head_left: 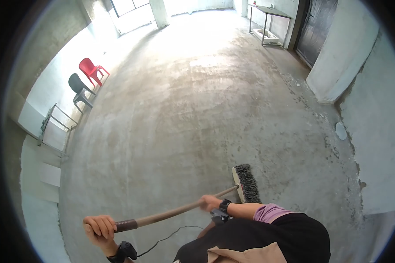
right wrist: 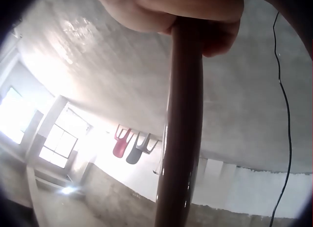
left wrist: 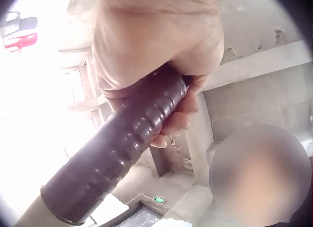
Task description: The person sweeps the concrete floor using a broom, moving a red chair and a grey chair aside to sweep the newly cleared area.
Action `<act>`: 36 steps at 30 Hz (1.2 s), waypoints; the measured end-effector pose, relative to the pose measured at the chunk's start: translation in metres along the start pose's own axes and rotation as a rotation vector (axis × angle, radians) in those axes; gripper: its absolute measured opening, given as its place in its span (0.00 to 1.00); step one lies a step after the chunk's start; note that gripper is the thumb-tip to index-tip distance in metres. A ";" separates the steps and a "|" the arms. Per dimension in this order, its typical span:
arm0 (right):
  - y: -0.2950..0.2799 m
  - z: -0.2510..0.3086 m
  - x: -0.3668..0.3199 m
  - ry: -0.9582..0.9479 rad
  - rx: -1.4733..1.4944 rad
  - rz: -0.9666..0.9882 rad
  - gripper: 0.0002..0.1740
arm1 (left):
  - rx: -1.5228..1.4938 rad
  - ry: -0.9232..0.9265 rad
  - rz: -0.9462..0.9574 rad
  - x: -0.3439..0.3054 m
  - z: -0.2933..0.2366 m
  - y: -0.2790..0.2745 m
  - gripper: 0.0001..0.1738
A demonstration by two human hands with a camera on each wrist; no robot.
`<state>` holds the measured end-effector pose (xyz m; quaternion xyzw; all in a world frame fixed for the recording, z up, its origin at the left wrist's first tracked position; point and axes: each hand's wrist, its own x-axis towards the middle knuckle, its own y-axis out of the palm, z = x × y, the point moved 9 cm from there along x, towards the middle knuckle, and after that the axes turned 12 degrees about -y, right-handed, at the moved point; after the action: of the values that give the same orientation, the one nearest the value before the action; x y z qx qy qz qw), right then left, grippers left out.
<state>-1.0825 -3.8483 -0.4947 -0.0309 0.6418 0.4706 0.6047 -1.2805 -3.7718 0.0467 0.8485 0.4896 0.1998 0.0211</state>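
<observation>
A push broom with dark grey bristles (head_left: 250, 183) rests on the concrete floor at the lower right of the head view. Its long tan handle (head_left: 169, 213) slants down to the left across the person's front. The left hand (head_left: 100, 229) grips the ribbed dark brown sleeve (left wrist: 117, 149) at the handle's upper end, fingers wrapped over it. Farther down the shaft, the right hand (head_left: 210, 203) holds the handle between the sleeve and the broom head. In the right wrist view, the right hand (right wrist: 195, 12) curls round the shaft (right wrist: 182, 124), which runs away below it.
Bare concrete floor (head_left: 175, 109) spreads ahead. Along the left wall stand a red chair (head_left: 90, 68), a grey chair (head_left: 78, 87) and a metal frame (head_left: 57, 127). A table (head_left: 270, 11) is at the far right, beside a dark door (head_left: 316, 28). A black cable (head_left: 171, 234) hangs near the body.
</observation>
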 end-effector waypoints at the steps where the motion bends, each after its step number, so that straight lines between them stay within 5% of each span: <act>1: 0.003 -0.001 -0.001 0.007 -0.013 0.005 0.10 | 0.027 0.003 -0.036 -0.004 -0.001 -0.002 0.22; 8: -0.065 0.019 -0.005 -0.079 0.052 0.108 0.08 | -0.102 -0.066 -0.280 -0.019 0.060 -0.008 0.22; 10: -0.135 0.023 0.037 -0.108 0.141 0.209 0.10 | -0.124 -0.128 -0.282 -0.018 0.098 0.012 0.22; 12: -0.221 0.051 0.045 -0.333 -0.102 0.047 0.13 | -0.250 -0.222 -0.299 -0.017 0.148 0.041 0.22; 15: -0.297 0.093 -0.037 -0.332 -0.187 -0.163 0.15 | -0.152 -0.320 -0.117 -0.011 0.213 0.114 0.19; 18: -0.461 0.101 -0.029 -0.307 -0.243 -0.386 0.16 | -0.155 -0.445 -0.093 -0.015 0.269 0.193 0.14; 20: -0.445 0.127 -0.155 -0.387 -0.220 -0.561 0.16 | -0.259 -0.544 -0.038 -0.025 0.303 0.232 0.12; 24: -0.594 0.117 -0.167 -0.446 -0.253 -0.665 0.12 | -0.208 -0.757 0.161 -0.044 0.346 0.308 0.11; 30: -0.738 0.090 -0.157 -0.528 -0.444 -0.740 0.07 | -0.051 -0.969 0.611 -0.056 0.344 0.399 0.09; 31: -0.762 0.083 -0.139 -0.551 -0.427 -0.718 0.06 | -0.029 -0.998 0.655 -0.056 0.339 0.408 0.08; 32: -0.782 0.068 -0.124 -0.593 -0.074 -0.694 0.06 | -0.006 -1.025 0.699 -0.058 0.338 0.414 0.08; 35: -0.693 0.094 -0.188 -0.627 -1.295 -0.818 0.06 | 0.028 -0.983 0.799 -0.061 0.334 0.417 0.08; 36: -0.681 0.095 -0.184 -0.650 -1.320 -0.820 0.07 | 0.052 -0.965 0.832 -0.059 0.329 0.418 0.08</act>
<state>-0.5479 -4.2634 -0.7158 -0.4716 -0.0331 0.4779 0.7403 -0.8441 -3.9856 -0.1778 0.9624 0.0594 -0.2254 0.1395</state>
